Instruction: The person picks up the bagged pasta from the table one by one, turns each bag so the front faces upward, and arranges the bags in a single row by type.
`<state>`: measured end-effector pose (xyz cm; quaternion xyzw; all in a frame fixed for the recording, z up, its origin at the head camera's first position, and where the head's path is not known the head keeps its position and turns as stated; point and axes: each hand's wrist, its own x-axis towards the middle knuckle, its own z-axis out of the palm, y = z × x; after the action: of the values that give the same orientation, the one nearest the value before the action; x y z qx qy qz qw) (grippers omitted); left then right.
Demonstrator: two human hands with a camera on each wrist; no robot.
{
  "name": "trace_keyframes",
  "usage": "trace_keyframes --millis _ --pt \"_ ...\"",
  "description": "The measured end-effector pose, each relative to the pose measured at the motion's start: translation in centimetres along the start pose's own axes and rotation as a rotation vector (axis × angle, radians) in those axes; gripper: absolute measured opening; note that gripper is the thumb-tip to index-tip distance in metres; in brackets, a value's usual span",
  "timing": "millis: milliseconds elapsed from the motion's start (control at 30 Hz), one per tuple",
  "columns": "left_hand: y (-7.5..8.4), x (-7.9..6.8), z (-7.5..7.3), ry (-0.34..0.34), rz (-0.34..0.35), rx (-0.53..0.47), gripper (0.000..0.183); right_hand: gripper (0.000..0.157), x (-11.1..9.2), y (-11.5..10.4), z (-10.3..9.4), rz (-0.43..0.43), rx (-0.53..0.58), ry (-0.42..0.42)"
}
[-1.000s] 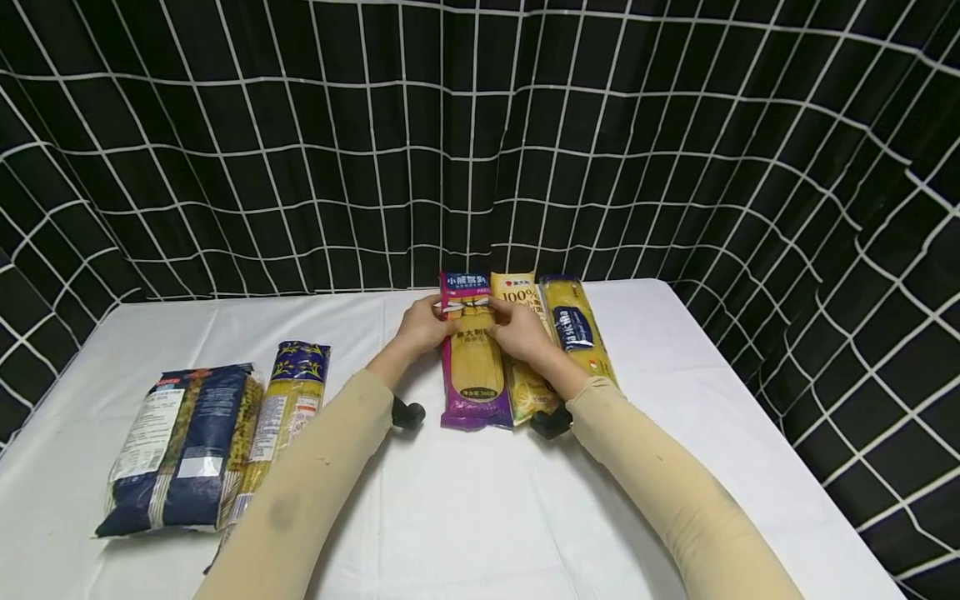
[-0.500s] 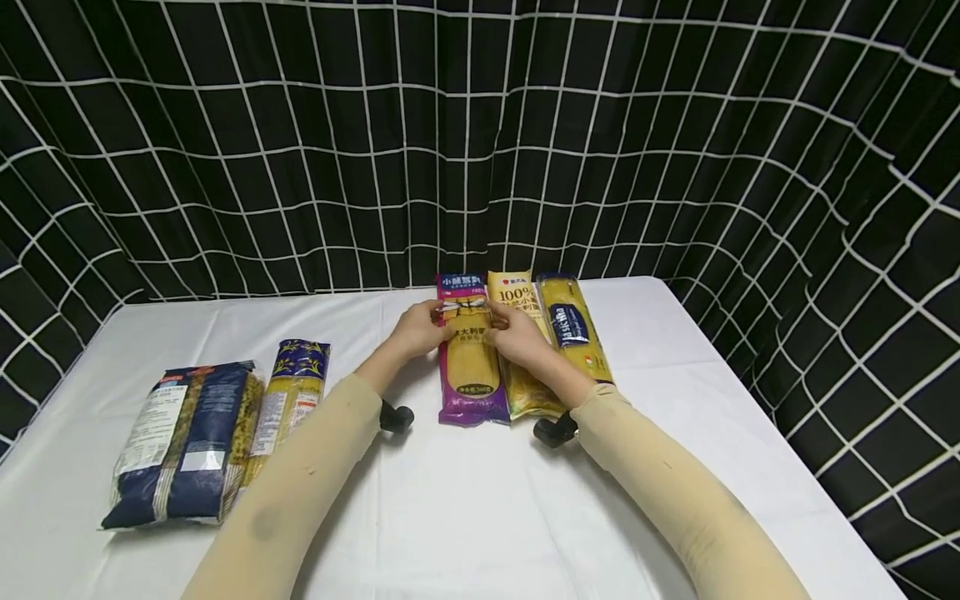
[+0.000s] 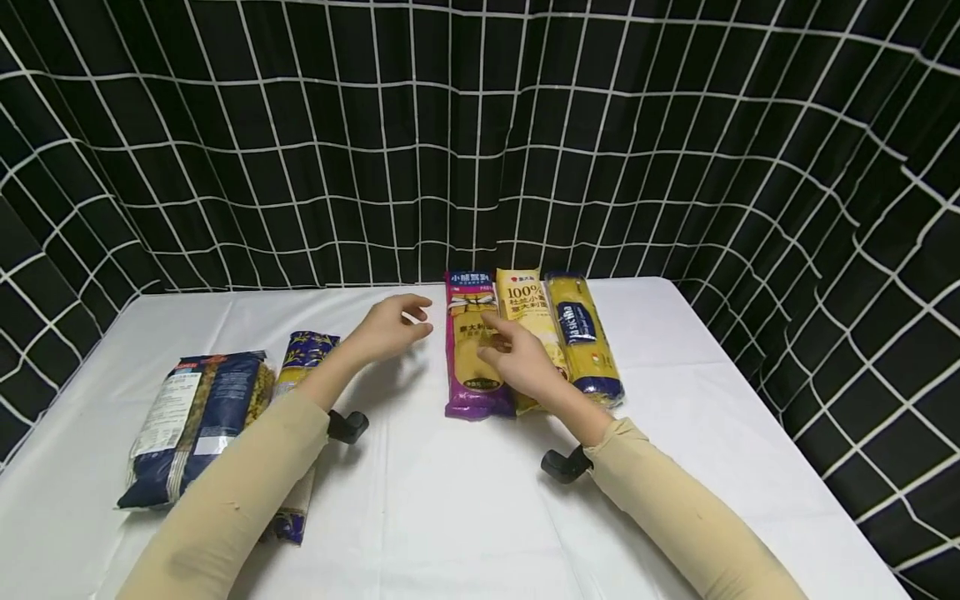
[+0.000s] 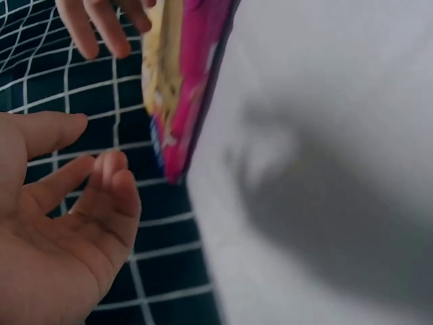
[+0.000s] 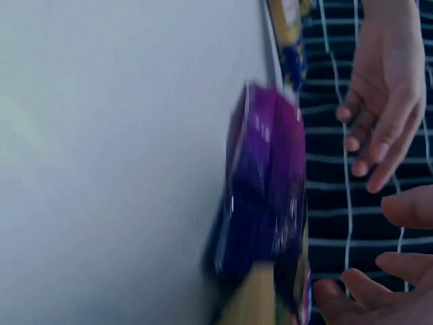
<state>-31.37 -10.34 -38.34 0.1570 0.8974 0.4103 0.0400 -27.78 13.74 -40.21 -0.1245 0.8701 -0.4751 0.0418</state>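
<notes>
Three long pasta packets lie side by side at the table's back: a purple-and-pink spaghetti packet (image 3: 478,398), a pale yellow packet (image 3: 522,289) and a yellow packet with a dark blue label (image 3: 592,346). My left hand (image 3: 393,327) is in the air left of the purple packet, fingers loosely bent, holding nothing. Over the purple and pale yellow packets hovers my right hand (image 3: 521,358), its fingers relaxed and apart. The left wrist view catches the purple packet's pink edge (image 4: 196,61); its purple end (image 5: 267,149) appears blurred in the right wrist view.
On the left lie a navy bag of short pasta (image 3: 221,408) and a slim blue-and-yellow pasta packet (image 3: 306,350), partly hidden by the left arm. A white cloth covers the table (image 3: 450,500). A black curtain with white grid lines (image 3: 375,167) hangs behind.
Both hands have let go of the purple spaghetti packet. My left hand has moved off to the left, and the right one has lifted and come slightly nearer. The packets stay in their row.
</notes>
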Motion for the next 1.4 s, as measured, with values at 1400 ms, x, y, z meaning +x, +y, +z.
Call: trace_keyframes --millis 1400 --pt "-8.5 -5.4 -12.2 -0.342 -0.143 0.371 0.075 0.090 -2.8 -8.5 17.5 -0.073 0.100 -0.423"
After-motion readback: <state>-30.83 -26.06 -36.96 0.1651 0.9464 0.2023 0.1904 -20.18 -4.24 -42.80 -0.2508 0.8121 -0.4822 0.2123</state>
